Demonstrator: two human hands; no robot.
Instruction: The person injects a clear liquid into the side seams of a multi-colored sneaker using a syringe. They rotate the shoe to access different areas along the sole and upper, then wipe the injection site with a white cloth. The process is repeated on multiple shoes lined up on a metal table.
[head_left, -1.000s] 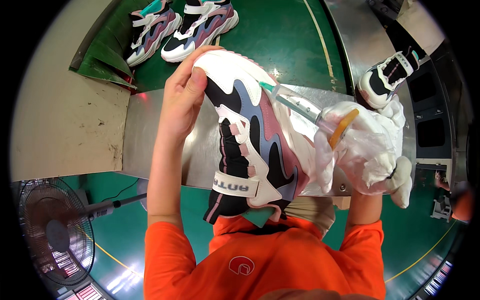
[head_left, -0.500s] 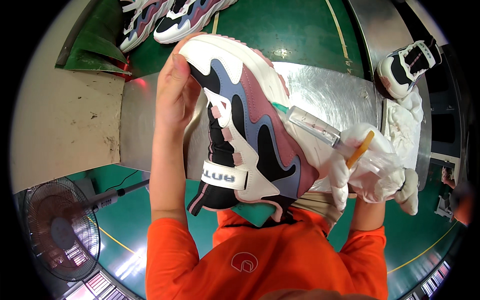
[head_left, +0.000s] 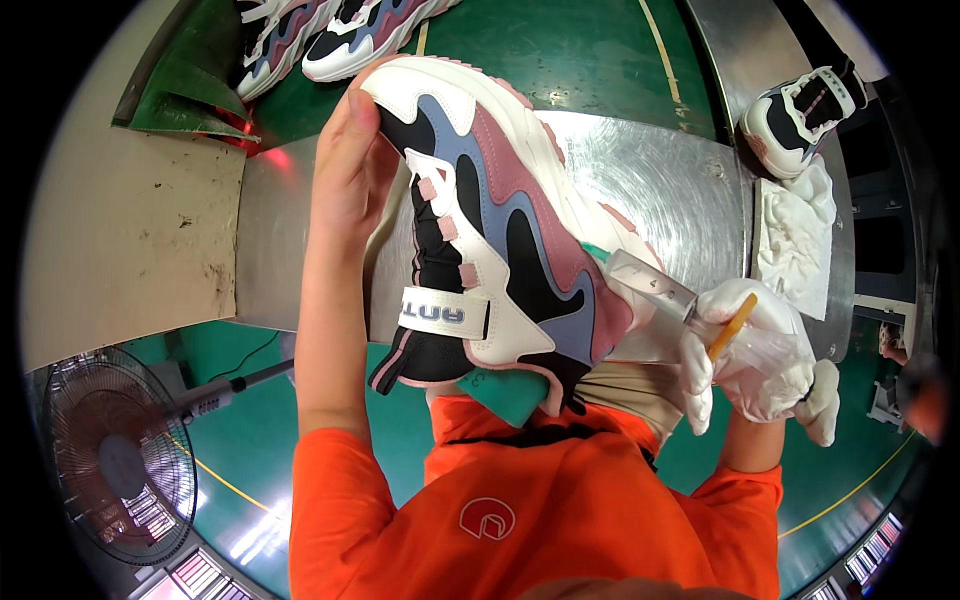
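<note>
A white, black, blue and mauve sneaker [head_left: 525,260] is tilted on its side before me, toe pointing away. My bare left hand [head_left: 345,165] grips it around the toe. A green last [head_left: 515,395] shows in its collar. In a white glove, my right hand [head_left: 760,360] holds a clear syringe [head_left: 650,280] with a green tip. That tip is at the seam between upper and white sole, toward the heel half. A thin yellow-brown stick [head_left: 733,327] also sticks out between the gloved fingers.
A metal plate [head_left: 660,190] lies under the sneaker, with a green belt [head_left: 570,60] beyond. Two similar sneakers [head_left: 350,45] rest at the far left. To the right are another sneaker [head_left: 785,130] and a crumpled white cloth [head_left: 795,245]. A fan [head_left: 120,465] stands at lower left.
The syringe tip has slid along the sole seam toward the heel, my right hand shifting right and nearer. The sneaker sits slightly higher in view, still in my left hand.
</note>
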